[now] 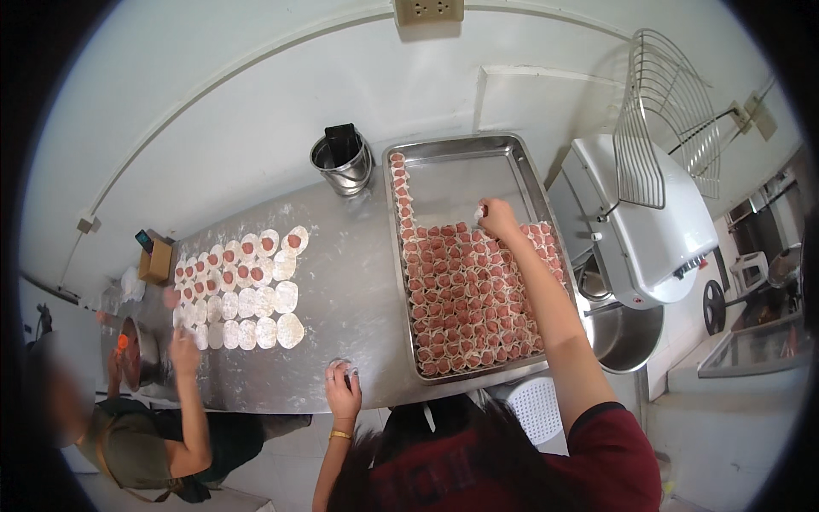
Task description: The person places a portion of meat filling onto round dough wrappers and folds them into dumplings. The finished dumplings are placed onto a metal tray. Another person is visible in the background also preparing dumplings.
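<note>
Over the large metal tray (415, 369) my right hand (499, 218) pinches a small open-topped dumpling (480, 213) at the edge of the filled rows. Packed rows of dumplings (461, 294) with pink meat tops cover the near part of the tray, and one line of them runs up its left side. By the table's front edge, my left hand (343, 391) is closed with fingers curled; whatever may be inside is hidden. Left of it lie rows of round floured wrappers (264, 299), the far rows topped with pink filling (248, 248).
A co-worker's hand (182, 350) reaches over the wrappers from the left, beside a metal bowl (147, 350) of filling. A metal bucket (345, 175) stands near the wall. White machine (657, 222) with a wire guard (648, 128) stands right of the tray.
</note>
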A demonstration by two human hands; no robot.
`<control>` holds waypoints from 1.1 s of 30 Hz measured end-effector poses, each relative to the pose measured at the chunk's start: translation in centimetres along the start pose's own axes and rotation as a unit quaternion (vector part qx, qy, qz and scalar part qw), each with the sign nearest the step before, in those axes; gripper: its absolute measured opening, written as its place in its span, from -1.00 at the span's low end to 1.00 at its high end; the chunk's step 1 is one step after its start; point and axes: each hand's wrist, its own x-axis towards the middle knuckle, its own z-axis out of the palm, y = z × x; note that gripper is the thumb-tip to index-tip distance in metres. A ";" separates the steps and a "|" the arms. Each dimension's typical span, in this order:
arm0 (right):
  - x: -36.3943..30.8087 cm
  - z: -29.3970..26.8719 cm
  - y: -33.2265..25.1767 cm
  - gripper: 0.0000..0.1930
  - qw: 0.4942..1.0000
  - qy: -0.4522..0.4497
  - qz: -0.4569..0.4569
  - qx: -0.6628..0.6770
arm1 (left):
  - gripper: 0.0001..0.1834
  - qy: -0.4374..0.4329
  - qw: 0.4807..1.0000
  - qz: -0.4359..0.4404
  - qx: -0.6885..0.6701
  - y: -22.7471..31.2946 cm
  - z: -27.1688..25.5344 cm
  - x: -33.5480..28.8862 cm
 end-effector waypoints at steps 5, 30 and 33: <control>2.3 3.1 1.9 -0.66 0.997 -0.033 -0.064 0.013 | -0.70 -0.009 0.999 -0.035 0.036 0.1 0.2 -0.1; 1.6 0.1 1.1 -0.74 0.983 -0.146 -0.091 0.063 | -0.71 0.002 0.991 -0.123 0.055 1.1 0.0 0.0; 2.0 0.7 1.5 -0.77 0.978 -0.153 -0.130 0.059 | -0.71 0.002 0.992 -0.120 0.046 1.1 -0.1 0.1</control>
